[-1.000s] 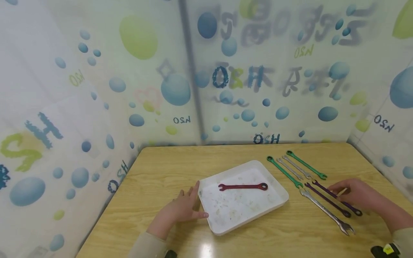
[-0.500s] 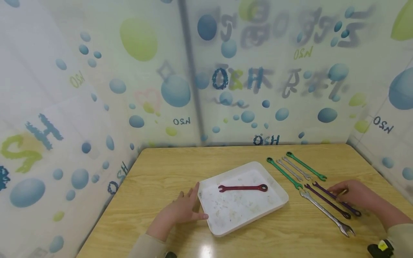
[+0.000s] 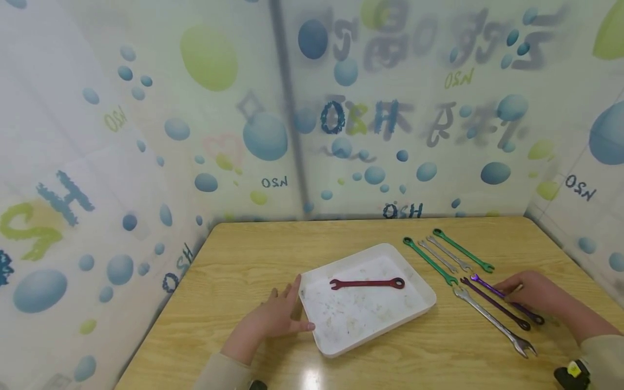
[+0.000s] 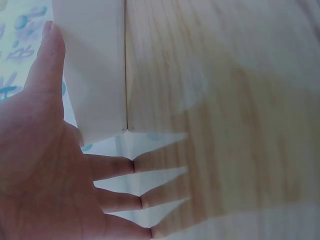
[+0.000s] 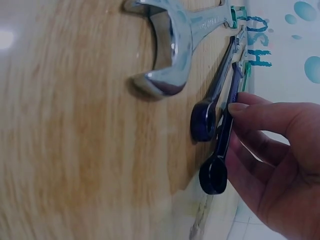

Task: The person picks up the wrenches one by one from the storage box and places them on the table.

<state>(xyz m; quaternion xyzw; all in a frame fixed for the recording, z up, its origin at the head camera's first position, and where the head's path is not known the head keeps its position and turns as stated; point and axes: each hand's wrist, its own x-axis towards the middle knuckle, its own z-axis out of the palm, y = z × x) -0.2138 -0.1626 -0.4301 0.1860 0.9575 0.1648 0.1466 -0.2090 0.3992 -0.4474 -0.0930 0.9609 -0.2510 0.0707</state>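
Note:
My left hand [image 3: 268, 319] lies at the left side of a white tray [image 3: 341, 325], fingers straight and spread, the thumb and a fingertip at its rim. In the left wrist view the palm [image 4: 45, 165] faces the tray's outer wall [image 4: 97, 75]. A dark red combination wrench [image 3: 365, 283] lies inside the tray. On the right, my right hand [image 3: 533, 295] pinches a purple combination wrench [image 3: 487, 287] by its shaft; the right wrist view shows thumb and fingers on it. Just left of it lies a second, darker purple wrench [image 3: 494, 303].
A large silver wrench [image 3: 492, 320] lies left of the purple pair. Farther back are two small silver wrenches [image 3: 448, 253] between a left green wrench [image 3: 429, 260] and a right green wrench [image 3: 463, 249]. A patterned curtain [image 3: 370, 162] closes off the table's [image 3: 253, 249] back edge.
The purple wrench in my right hand has shifted slightly left, and its far end now shines brighter. My left hand, the tray and the other wrenches stay in place.

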